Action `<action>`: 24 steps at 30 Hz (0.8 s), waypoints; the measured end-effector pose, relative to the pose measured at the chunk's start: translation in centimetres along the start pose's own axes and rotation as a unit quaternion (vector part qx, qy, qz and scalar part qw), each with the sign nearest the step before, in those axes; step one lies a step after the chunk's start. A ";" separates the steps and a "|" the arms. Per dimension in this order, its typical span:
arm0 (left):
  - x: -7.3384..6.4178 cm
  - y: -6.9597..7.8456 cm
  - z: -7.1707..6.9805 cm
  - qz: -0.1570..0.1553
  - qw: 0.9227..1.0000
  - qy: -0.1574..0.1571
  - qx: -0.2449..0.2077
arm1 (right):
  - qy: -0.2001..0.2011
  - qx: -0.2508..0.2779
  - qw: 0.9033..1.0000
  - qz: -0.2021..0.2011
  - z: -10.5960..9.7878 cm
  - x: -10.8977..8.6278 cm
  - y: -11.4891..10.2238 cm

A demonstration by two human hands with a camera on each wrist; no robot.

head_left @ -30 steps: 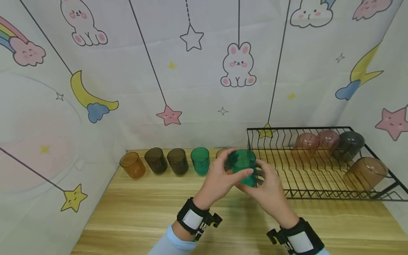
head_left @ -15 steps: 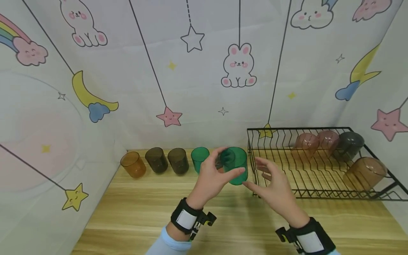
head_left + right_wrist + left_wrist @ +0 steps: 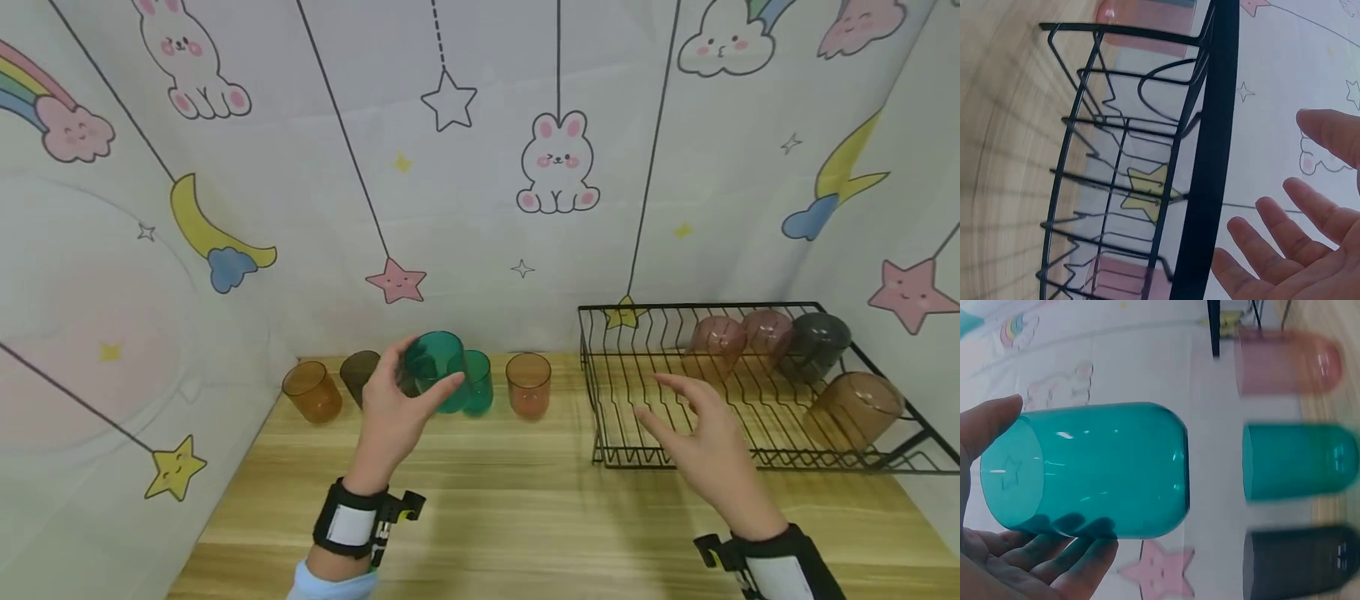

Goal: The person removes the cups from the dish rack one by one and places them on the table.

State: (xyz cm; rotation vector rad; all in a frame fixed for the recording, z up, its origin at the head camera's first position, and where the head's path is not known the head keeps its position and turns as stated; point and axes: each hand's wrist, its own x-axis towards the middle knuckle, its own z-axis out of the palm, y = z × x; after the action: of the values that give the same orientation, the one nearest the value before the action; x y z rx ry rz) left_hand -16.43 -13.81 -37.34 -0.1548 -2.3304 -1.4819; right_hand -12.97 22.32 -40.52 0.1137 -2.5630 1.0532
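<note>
My left hand grips a clear green cup between thumb and fingers, raised above the row of cups and mouth up. Behind it stands a second green cup, partly covered by the held one. To its right is a pinkish-orange cup. A dark cup shows beside my left hand, and an amber cup stands at the row's left end. Another dark cup is hidden in the head view. My right hand, holding nothing, hovers over the front of the black wire rack, fingers apart.
Upside-down cups sit on the rack at its right: two pink cups, a dark grey cup and a light brown cup. The wooden table runs to a patterned cloth backdrop.
The green cup has left the grip of both hands and moved left in my left hand. My right hand has let go and drawn away to the right.
</note>
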 end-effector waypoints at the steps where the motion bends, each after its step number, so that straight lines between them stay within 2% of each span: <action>1: 0.1 -0.4 -0.8 -0.006 1.000 0.011 0.006 | 0.000 -0.006 1.000 0.003 -0.2 0.0 0.2; 8: 0.0 -3.3 -5.9 -0.040 0.993 0.097 0.054 | 0.010 -0.026 1.000 -0.006 -0.9 0.1 1.3; 12: -0.7 -5.0 -8.2 -0.073 0.987 0.128 0.070 | 0.008 -0.035 0.999 -0.005 -1.0 -0.1 1.8; 19: -1.8 -8.2 -11.0 -0.138 0.969 0.176 0.103 | 0.003 -0.036 0.999 -0.009 -1.0 0.0 2.2; 24: -1.9 -10.1 -12.1 -0.180 0.959 0.179 0.125 | -0.002 -0.034 0.999 -0.010 -0.9 -0.1 2.4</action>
State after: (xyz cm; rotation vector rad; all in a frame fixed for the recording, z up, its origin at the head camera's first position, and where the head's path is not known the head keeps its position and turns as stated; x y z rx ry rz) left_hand -14.53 -28.85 -42.02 0.5846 -2.2886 -1.2185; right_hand -13.13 24.70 -41.56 0.1230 -2.5934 0.9591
